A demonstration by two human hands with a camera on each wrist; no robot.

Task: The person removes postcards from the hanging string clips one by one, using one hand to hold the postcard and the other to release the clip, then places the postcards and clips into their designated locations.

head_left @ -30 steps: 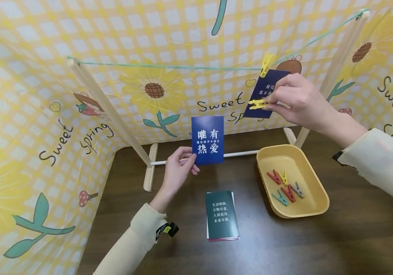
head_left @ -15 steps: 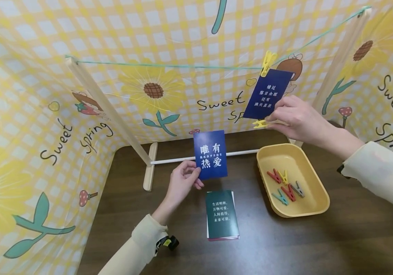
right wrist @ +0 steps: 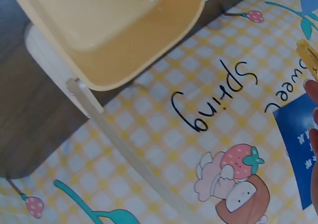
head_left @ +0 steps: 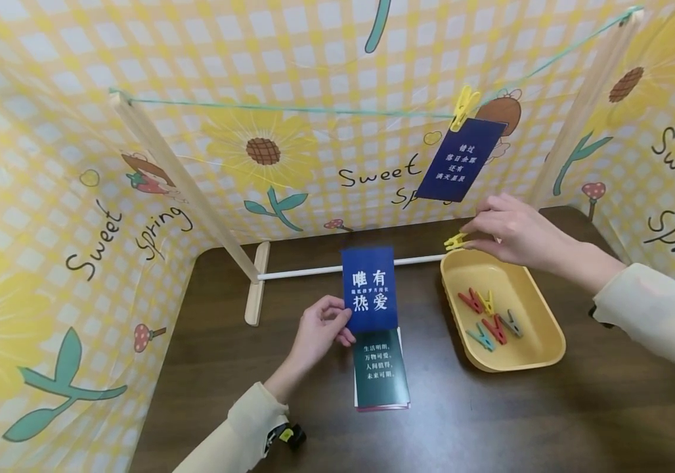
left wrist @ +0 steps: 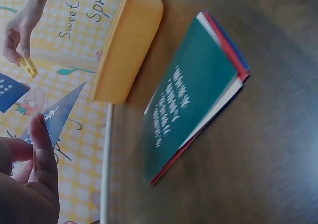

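My left hand (head_left: 321, 332) pinches the left edge of a blue card (head_left: 370, 263) with white characters, thumb in front. In the head view this card overlaps the top of a stack of cards (head_left: 381, 381) on the table, a green one uppermost. A yellow clothespin (head_left: 454, 242) is pinched between the thumb and fingertips of my right hand (head_left: 517, 230), over the far left corner of the yellow basket (head_left: 550, 328). Above it a dark blue card (head_left: 461, 164) hangs tilted from a green string (head_left: 314, 110), held by another yellow clothespin (head_left: 463, 108).
Several red, yellow, teal and grey clothespins (head_left: 495, 328) lie in the basket. The string runs between two wooden posts (head_left: 180, 187), joined low down by a white rod (head_left: 302, 272). A yellow checked cloth (head_left: 314, 39) surrounds the dark wooden table (head_left: 467, 433).
Both hands have come down: the left brings its blue card lower, toward the stack, and the right carries the yellow clothespin from in front of the hanging card down to the basket's far edge.
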